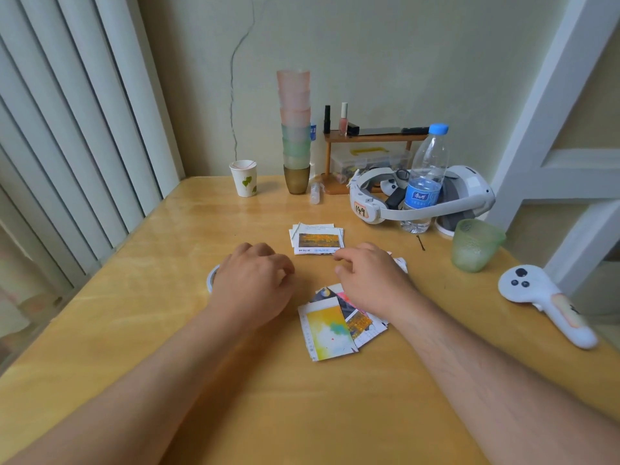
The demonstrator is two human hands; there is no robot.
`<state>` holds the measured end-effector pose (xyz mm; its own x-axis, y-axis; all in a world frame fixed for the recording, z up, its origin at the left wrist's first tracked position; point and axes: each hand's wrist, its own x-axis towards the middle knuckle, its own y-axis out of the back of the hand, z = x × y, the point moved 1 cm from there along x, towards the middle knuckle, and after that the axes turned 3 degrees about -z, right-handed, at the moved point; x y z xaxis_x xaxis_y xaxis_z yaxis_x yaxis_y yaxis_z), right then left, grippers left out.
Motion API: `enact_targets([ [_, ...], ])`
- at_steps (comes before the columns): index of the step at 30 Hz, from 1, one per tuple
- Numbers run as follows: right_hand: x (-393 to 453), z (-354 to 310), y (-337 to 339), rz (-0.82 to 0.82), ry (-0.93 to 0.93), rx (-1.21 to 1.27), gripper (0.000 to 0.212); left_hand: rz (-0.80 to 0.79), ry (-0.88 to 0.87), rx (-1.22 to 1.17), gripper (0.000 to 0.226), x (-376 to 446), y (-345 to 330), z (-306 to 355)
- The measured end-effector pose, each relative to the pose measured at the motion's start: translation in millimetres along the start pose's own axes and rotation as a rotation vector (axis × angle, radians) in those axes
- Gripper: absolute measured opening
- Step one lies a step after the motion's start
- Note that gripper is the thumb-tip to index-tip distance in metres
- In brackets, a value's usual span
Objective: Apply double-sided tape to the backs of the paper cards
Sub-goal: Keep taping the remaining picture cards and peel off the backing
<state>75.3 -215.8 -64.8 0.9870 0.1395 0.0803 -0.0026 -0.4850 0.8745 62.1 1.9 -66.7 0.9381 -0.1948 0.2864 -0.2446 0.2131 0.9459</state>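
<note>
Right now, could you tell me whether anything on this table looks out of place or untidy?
Nothing is spilled or broken. The near cards lie fanned and crooked under the right hand, while the far stack is only slightly uneven. A hairpin lies loose by the water bottle, and the wall behind has a long crack.

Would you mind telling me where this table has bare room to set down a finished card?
Bare wood runs along the left, between the blinds and the left hand, and along the near edge below the near card pile. The back right is crowded: headset, water bottle, green cup.
</note>
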Motion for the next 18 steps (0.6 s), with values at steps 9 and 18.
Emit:
enact_targets([
  [9,-16.3,0.1,-13.9,0.183,0.098,0.108,0.019,-0.261,0.185,-0.129,0.026,-22.4,17.3,-26.5],
  [18,-21.9,-12.2,-9.3,0.387,0.390,0.218,0.023,0.057,0.106,-0.993,0.023,-21.2,19.6,-17.6],
])
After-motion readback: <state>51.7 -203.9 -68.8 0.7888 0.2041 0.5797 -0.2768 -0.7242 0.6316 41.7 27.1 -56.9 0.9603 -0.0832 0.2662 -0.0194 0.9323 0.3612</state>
